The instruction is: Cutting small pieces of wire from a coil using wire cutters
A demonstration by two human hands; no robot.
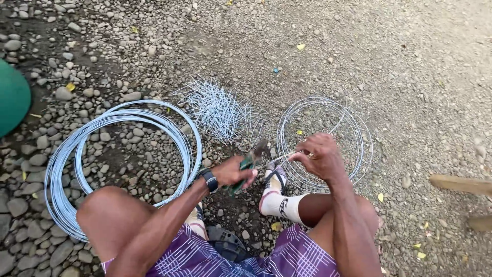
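Note:
My left hand (233, 172), with a dark watch on the wrist, grips green-handled pliers (249, 160) whose jaws point up and to the right. My right hand (319, 155) pinches a thin wire that runs toward the pliers' jaws. Under my right hand lies a small coil of thin wire (359, 134) on the gravel. A pile of short cut wire pieces (215, 107) lies just beyond the pliers. My foot in a white sock and sandal (275, 194) rests below both hands.
A big coil of thicker pale wire (118, 119) lies on the stones at the left, beside my left knee. A green rounded object (13, 97) sits at the left edge. A wooden piece (461, 183) lies at the right edge. Gravel ground all round.

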